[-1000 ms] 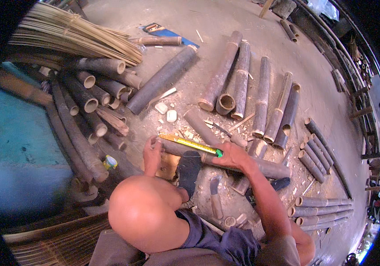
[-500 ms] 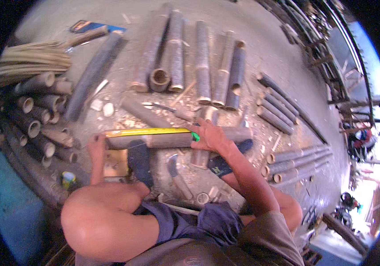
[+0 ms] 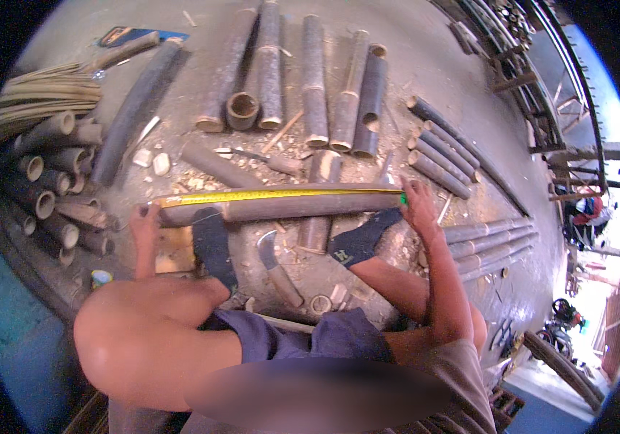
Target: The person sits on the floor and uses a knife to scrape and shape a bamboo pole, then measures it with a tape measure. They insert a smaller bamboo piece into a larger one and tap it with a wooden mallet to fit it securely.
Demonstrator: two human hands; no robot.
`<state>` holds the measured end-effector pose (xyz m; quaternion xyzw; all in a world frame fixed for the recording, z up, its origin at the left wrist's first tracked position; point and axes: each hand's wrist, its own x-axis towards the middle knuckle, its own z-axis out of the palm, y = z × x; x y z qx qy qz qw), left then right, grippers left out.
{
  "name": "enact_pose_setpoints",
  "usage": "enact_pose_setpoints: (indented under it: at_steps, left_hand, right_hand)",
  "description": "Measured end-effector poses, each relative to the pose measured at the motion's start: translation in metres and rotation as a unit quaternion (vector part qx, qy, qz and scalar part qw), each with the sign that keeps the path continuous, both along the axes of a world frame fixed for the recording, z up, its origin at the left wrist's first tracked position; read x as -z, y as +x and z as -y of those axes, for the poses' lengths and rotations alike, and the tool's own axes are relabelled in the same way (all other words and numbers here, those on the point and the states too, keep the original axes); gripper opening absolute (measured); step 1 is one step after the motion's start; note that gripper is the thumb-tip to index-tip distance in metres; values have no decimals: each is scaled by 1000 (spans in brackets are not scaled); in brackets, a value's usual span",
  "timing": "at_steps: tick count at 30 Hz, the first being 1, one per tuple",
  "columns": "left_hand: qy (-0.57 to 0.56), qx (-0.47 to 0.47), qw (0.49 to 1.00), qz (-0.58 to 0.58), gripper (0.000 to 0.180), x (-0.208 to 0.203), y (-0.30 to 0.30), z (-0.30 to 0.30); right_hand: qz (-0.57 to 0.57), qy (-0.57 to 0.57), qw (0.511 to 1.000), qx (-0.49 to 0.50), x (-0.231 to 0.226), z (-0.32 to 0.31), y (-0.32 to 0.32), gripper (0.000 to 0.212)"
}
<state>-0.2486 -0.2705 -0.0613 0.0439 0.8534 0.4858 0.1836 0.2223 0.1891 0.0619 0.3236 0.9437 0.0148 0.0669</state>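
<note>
A yellow tape measure (image 3: pixel 281 193) is stretched along the top of a dark bamboo tube (image 3: pixel 288 210) that lies crosswise before me. My left hand (image 3: pixel 145 220) pinches the tape's end at the tube's left end. At the tube's right end, my right hand (image 3: pixel 418 208) grips the tape's green case, mostly hidden by the fingers. Another bamboo piece (image 3: pixel 316 231) lies under the tube, pointing away from me. Between my feet is a curved-blade knife (image 3: pixel 279 269) with a wooden handle. Beyond the tube lies a narrow-bladed tool (image 3: pixel 281 165) with a wooden handle.
Several long bamboo tubes (image 3: pixel 313 79) lie at the back among wood chips. Stacked bamboo (image 3: pixel 42 202) and a bundle of pale strips (image 3: pixel 49 94) sit at left. More tubes (image 3: pixel 440 173) lie at right. A blue-bladed handsaw (image 3: pixel 136 36) is at the far left.
My right hand has moved right along the tube with the tape case, drawing out more yellow tape. My left hand stays at the left end. The whole view has shifted slightly.
</note>
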Motion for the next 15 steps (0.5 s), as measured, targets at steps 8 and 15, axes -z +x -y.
enact_pose_setpoints:
  at_steps: [8, 15]
  left_hand:
    - [18, -29, 999, -19, 33, 6, 19, 2]
    - [108, -76, 991, 17, 24, -1, 42, -5]
  right_hand:
    - [-37, 4, 992, 122, 13, 8, 1, 60]
    - [-73, 79, 988, 111, 23, 52, -7, 62]
